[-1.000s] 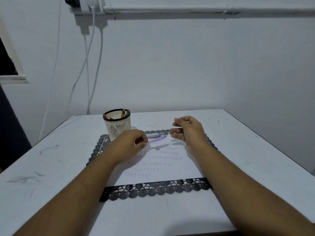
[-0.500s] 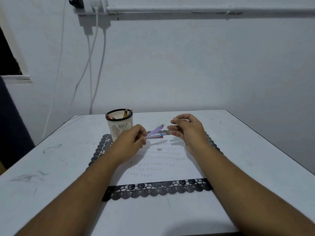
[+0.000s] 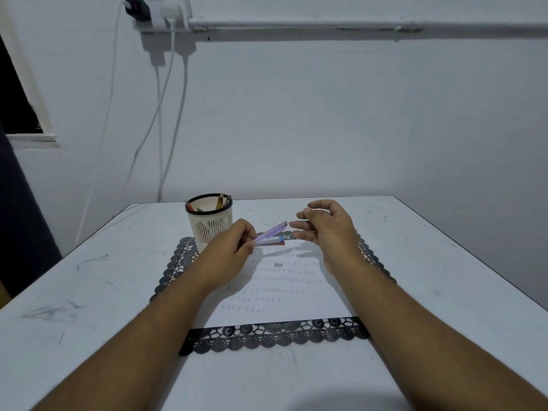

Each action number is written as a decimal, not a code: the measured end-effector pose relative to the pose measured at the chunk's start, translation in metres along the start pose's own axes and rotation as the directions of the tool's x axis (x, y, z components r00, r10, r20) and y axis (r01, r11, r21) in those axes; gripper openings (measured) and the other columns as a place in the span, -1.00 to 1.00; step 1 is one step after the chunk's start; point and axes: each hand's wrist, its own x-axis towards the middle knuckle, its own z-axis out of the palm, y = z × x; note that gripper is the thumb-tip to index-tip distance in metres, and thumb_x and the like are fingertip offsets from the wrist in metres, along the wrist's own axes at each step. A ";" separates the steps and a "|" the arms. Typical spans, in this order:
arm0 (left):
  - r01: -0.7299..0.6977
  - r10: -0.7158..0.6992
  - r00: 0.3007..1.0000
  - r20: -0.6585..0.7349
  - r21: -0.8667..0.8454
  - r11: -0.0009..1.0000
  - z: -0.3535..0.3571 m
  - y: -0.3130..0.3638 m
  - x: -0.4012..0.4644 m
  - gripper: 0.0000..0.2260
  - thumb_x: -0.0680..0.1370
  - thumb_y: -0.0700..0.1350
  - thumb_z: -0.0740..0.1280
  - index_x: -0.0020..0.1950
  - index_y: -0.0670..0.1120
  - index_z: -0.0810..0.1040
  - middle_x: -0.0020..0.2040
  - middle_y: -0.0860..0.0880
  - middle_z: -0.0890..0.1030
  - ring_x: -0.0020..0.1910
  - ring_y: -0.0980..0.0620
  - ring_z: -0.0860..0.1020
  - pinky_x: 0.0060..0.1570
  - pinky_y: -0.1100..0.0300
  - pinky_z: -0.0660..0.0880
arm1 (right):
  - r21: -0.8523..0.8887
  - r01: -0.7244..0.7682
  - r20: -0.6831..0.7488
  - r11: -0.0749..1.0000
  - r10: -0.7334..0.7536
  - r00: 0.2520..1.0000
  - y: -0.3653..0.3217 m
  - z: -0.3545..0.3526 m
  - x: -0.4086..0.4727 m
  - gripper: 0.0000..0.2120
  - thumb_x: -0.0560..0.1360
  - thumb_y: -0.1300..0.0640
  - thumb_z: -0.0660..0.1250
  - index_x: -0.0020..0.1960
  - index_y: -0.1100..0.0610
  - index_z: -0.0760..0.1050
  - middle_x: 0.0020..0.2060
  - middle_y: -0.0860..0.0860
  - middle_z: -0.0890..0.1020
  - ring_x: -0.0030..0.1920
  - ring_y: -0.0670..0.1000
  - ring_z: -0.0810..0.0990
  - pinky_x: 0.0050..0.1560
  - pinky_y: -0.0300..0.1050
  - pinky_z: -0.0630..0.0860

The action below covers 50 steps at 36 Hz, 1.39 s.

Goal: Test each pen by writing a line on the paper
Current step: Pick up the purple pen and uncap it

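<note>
Above the far edge of the paper (image 3: 275, 295), the purple pen (image 3: 270, 232) is pinched by the left hand (image 3: 234, 247); the right hand (image 3: 323, 226), fingers loosely curled and holding nothing, should be closed near its tip before writing.

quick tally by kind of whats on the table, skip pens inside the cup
Pen holder cup: 1
Pens outside the cup: 2, a purple pen held by the left hand and a clear pen
Sheet of paper: 1
Black lace mat: 1
Total: 5

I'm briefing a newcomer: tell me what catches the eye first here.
The left hand holds a slim translucent purple pen raised toward the curled fingers of the right hand. Below lies the white paper with rows of scribbles on a black lace-edged mat; a cream slotted pen cup stands far left.
</note>
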 end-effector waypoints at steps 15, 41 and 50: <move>-0.042 0.042 0.999 -0.007 -0.033 0.999 0.003 -0.003 0.001 -0.92 0.70 -0.08 0.25 0.05 0.10 0.44 -0.22 0.09 0.49 -0.30 0.21 0.40 -0.26 0.18 0.33 | -0.029 0.017 0.026 0.999 -0.017 1.000 0.004 0.001 -0.001 -0.88 0.59 0.38 0.36 0.08 0.22 0.52 -0.12 0.18 0.70 -0.23 0.09 0.73 -0.22 -0.05 0.71; -0.035 0.032 0.998 -0.049 -0.063 0.997 0.004 -0.002 0.001 -0.90 0.70 -0.08 0.26 0.02 0.10 0.45 -0.25 0.10 0.48 -0.33 0.21 0.40 -0.26 0.18 0.34 | -0.024 0.059 -0.012 0.998 -0.059 0.998 -0.003 0.005 -0.008 -0.90 0.60 0.34 0.34 0.09 0.23 0.50 -0.13 0.20 0.70 -0.14 0.14 0.76 -0.27 -0.05 0.69; -0.022 0.019 0.998 -0.055 -0.069 0.997 0.004 -0.002 0.001 -0.92 0.70 -0.08 0.25 0.04 0.10 0.46 -0.21 0.06 0.52 -0.32 0.21 0.42 -0.26 0.21 0.35 | -0.076 0.043 0.041 0.996 -0.040 0.998 -0.001 0.008 -0.010 -0.92 0.64 0.31 0.31 0.06 0.16 0.45 -0.14 0.24 0.74 -0.23 0.13 0.71 -0.37 -0.08 0.63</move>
